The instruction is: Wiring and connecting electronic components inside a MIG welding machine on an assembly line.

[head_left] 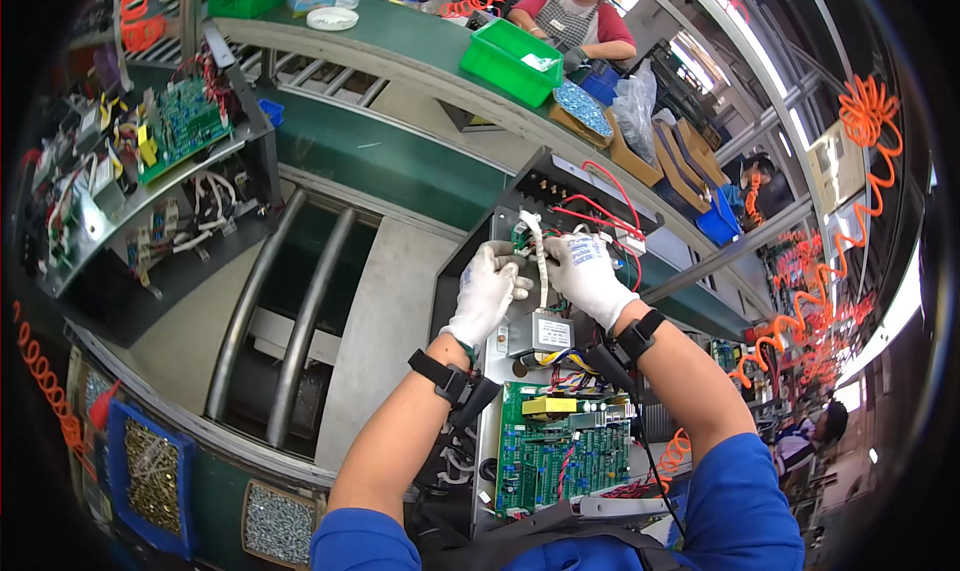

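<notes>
Both my hands wear white gloves and work inside an open dark metal chassis [592, 176]. My left hand [488, 293] is closed, its fingertips curled beside a white-sleeved cable [541, 261]; what it grips is hidden. On the cable's other side my right hand [588, 274] has its fingers pinched, and I cannot make out what is in them. A small green board [520, 237] sits just beyond the left fingertips. Red wires [600, 211] loop at the far end. Nearer me are a boxy labelled transformer [541, 333] and a large green circuit board [565, 456].
Another opened unit [185, 136] stands at the left. Steel rollers [315, 311] lie between. Screws fill a blue tray [150, 471] and a second bin [277, 524] at lower left. A green bin [512, 61] is on the far bench, where a person [575, 16] sits. Orange coiled hoses [868, 121] hang right.
</notes>
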